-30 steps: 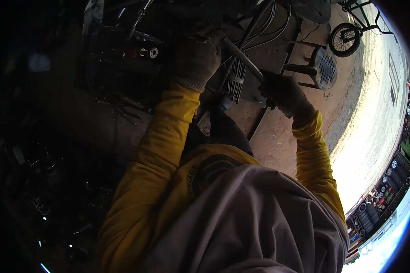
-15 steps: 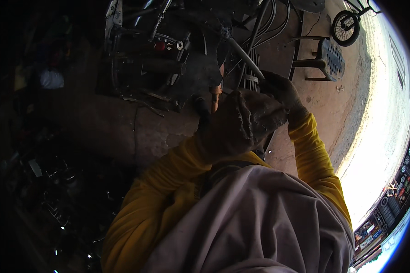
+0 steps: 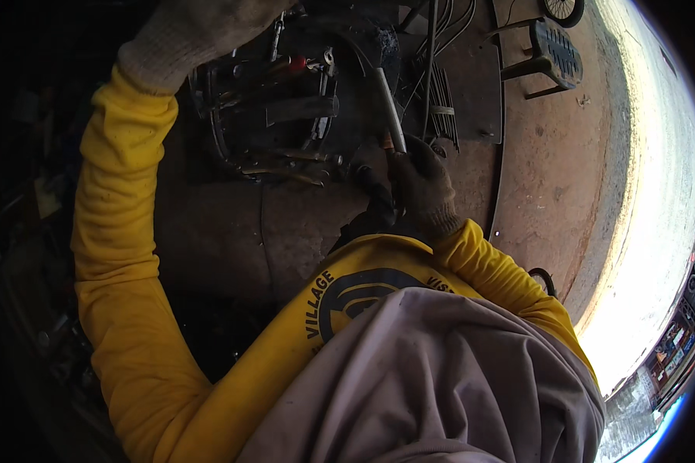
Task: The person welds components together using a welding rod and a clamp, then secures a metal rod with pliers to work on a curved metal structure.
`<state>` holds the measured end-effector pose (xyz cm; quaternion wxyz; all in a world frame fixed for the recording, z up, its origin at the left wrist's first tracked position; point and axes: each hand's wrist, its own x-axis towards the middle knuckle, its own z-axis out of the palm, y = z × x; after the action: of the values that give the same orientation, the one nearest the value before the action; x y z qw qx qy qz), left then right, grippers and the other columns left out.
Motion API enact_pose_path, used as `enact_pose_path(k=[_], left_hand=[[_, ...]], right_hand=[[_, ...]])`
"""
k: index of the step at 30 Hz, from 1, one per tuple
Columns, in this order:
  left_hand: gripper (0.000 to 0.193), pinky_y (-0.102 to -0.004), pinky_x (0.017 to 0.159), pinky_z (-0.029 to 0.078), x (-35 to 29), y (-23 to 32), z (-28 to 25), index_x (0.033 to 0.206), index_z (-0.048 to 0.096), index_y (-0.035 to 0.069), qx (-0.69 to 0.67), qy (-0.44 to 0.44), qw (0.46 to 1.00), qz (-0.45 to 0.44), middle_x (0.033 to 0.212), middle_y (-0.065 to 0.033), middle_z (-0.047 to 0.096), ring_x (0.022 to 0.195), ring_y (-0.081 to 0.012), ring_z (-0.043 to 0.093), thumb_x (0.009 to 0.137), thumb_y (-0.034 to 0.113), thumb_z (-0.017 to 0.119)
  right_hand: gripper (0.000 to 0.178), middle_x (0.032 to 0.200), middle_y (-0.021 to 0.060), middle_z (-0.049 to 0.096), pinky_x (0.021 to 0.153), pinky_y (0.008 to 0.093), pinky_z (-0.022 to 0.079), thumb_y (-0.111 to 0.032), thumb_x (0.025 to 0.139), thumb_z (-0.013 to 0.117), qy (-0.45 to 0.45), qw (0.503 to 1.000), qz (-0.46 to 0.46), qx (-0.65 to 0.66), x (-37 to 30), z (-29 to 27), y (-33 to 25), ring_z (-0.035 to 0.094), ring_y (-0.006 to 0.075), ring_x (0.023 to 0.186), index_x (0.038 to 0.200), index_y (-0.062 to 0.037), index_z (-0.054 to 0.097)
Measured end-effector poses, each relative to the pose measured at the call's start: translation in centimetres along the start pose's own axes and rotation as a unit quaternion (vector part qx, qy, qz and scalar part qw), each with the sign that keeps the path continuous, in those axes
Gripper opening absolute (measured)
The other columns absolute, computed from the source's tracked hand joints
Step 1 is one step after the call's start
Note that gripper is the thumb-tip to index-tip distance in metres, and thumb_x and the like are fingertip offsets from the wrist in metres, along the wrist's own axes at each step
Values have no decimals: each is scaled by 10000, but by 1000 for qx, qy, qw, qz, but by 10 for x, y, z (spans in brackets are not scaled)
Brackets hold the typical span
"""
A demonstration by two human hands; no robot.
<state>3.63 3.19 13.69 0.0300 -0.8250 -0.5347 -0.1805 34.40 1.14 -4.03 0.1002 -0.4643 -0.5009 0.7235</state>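
My right hand (image 3: 425, 181), in a worn knit glove, is wrapped round the lower end of a grey metal tube (image 3: 391, 108) that points up and slightly left. A small copper-coloured piece (image 3: 388, 142) shows beside that grip; what it belongs to is hidden. My left hand (image 3: 208, 35), also gloved, reaches out to the upper left, above a dark metal frame (image 3: 216, 127). Its fingers run to the picture's top edge and into shadow, so their hold cannot be made out. On the frame are curved bars and a red part (image 3: 297, 63).
Coiled cables (image 3: 455, 27) and a bundle of thin rods (image 3: 443, 108) lie beyond my right hand. A dark plastic stool (image 3: 556, 54) stands on the right, near a spoked wheel (image 3: 564, 9). Loose bars (image 3: 286, 166) lie at the frame's near edge. Deep shadow covers the left.
My left hand has left its place beside the right one and swung up and left over the frame. My right hand has shifted left and slightly down with the metal tube, now more upright.
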Motion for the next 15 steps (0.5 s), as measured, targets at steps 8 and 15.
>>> enact_pose_path(k=[8, 15], left_hand=[[321, -389, 937, 524, 59, -10, 83, 1244, 670, 187, 71, -398, 912, 65, 1159, -87, 707, 1070, -293, 671, 932, 213, 599], [321, -391, 950, 551, 25, -21, 141, 1145, 713, 189, 31, -388, 916, 92, 1146, -22, 675, 1074, -255, 663, 826, 173, 753]], right_hand=[[411, 839, 46, 661, 576, 284, 515, -237, 949, 653, 48, 998, -18, 30, -6, 17, 13, 616, 112, 651, 1316, -63, 589], [391, 850, 29, 649, 566, 252, 504, -199, 941, 667, 57, 992, 24, 111, -6, 33, 22, 593, 93, 649, 1303, -62, 608]])
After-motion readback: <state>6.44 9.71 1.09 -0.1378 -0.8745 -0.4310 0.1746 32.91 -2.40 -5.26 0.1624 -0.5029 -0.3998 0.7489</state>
